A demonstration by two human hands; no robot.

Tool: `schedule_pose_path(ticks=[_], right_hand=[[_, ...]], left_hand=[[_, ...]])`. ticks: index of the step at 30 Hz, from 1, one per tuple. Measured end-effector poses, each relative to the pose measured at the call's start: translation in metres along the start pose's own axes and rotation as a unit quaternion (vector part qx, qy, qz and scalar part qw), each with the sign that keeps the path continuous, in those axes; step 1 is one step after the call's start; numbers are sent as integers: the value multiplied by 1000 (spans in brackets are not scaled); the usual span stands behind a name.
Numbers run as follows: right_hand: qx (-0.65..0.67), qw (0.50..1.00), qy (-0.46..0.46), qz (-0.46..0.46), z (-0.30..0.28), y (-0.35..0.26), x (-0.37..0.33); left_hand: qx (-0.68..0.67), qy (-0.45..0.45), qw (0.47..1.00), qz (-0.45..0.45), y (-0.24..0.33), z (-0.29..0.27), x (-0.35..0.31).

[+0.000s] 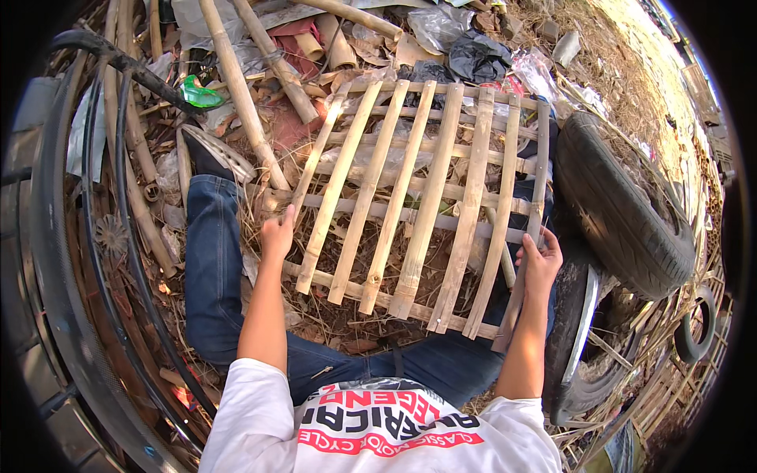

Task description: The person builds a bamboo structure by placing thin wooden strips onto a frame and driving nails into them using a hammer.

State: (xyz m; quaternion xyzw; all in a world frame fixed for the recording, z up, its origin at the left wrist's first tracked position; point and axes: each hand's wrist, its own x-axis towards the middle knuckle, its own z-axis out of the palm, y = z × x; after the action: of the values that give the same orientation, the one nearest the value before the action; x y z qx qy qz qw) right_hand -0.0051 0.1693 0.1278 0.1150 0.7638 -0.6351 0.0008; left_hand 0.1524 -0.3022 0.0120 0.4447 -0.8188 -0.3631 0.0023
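Observation:
A bamboo lattice panel (pixel 430 206) lies between my legs, made of several long slats set over crosswise strips. My left hand (pixel 276 236) is closed on its left side, around the end of a crosswise strip by the outermost slat. On the right, my right hand (pixel 540 258) grips the panel's outer slat, thumb on top and fingers along the edge. The slats' near ends stick out unevenly past the nearest crosswise strip. Dirt and dry straw (pixel 355 323) show through the gaps.
A worn tyre (pixel 627 206) leans at the right, with another tyre (pixel 579 339) below it. Bamboo poles (pixel 244 94) lie at the far left near a green plastic scrap (pixel 200 93). Black plastic (pixel 479 57) and litter lie beyond the panel. Curved black metal tubing (pixel 91 205) stands at the left.

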Motion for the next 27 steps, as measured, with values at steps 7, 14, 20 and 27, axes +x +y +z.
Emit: schedule_pose_path(ticks=[7, 14, 20, 27], right_hand=[[11, 999, 0, 43, -8, 24, -21], [106, 992, -7, 65, 58, 61, -22], [97, 992, 1, 84, 107, 88, -18], [-25, 996, -63, 54, 92, 108, -32]], left_hand=[[-3, 105, 991, 85, 17, -42, -14], [-29, 193, 978, 70, 5, -90, 4], [-36, 211, 970, 116, 9, -107, 58], [50, 180, 979, 79, -6, -100, 86]])
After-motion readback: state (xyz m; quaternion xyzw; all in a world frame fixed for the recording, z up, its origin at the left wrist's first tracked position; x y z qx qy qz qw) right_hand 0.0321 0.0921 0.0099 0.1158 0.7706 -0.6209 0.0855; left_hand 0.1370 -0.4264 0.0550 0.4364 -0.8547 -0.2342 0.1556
